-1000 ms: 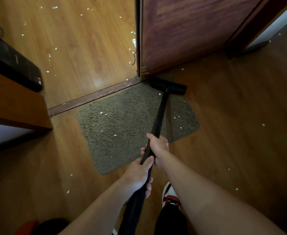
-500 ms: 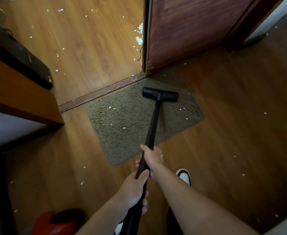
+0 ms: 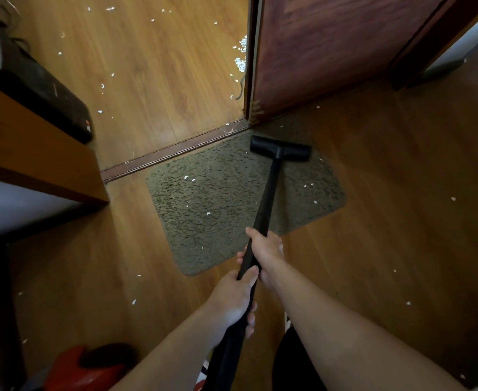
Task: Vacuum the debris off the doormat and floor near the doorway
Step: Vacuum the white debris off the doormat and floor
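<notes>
A grey-green doormat [image 3: 220, 210] lies on the wood floor just inside the threshold strip [image 3: 173, 150], dotted with small white scraps [image 3: 189, 178]. The black vacuum wand [image 3: 267, 198] runs from my hands to its flat nozzle [image 3: 280, 149], which rests on the mat's far edge near the door corner. My right hand [image 3: 266, 249] grips the wand higher up. My left hand [image 3: 233, 301] grips it just below. More white debris [image 3: 240, 62] is piled by the door edge and scattered over the floor beyond the doorway.
The reddish wooden door [image 3: 330, 49] stands open at the upper right. A wooden cabinet [image 3: 32, 153] juts in from the left with a black case [image 3: 43, 91] behind it. The red vacuum body [image 3: 91, 368] sits at the bottom left. Scraps dot the floor at the right [image 3: 453, 198].
The nozzle was pulled back from the door corner onto the mat, then has slid slightly to the right along the far edge. Both hands keep their grip on the wand.
</notes>
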A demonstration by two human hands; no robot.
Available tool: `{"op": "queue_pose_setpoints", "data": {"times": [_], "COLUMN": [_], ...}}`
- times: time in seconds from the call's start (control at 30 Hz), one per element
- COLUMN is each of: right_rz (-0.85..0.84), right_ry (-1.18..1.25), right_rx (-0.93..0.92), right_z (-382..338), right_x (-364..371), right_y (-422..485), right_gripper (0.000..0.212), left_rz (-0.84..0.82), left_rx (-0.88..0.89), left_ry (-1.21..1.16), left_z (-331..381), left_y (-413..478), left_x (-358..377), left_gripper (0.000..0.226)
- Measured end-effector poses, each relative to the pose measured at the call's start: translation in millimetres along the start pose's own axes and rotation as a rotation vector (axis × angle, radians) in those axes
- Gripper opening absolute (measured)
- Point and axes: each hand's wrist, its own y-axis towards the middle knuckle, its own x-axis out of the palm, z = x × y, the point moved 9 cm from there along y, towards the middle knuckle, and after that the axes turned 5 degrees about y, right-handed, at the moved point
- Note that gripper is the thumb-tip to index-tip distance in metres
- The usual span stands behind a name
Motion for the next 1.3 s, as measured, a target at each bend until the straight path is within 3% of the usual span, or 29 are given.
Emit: {"op": "queue_pose_setpoints", "data": {"times": [0.6,0.9,1.3], "right_rz": [0.058,0.002,0.063], "right_ry": [0.015,-0.033,0.073], "right_rx": [-0.026,0.006,0.044], "right_z": [-98.5,-60.2,41.1], "right_x": [-37.9,-23.1,-9.3], "right_y": [56.3,35.8,-25.2], "right_gripper": [0.034,0.033,0.03], "left_rz": [0.054,0.071,-0.013], "left_rx": [0.007,-0.025,-0.048], "left_ry": [0.067,0.051,0.152], "left_z": [103.4,60.6,-32.3], "left_y": [39.0,26.0,-18.1], "left_x": [39.2,25.0,-10.6], "left_gripper": [0.029,0.029,0.034]}}
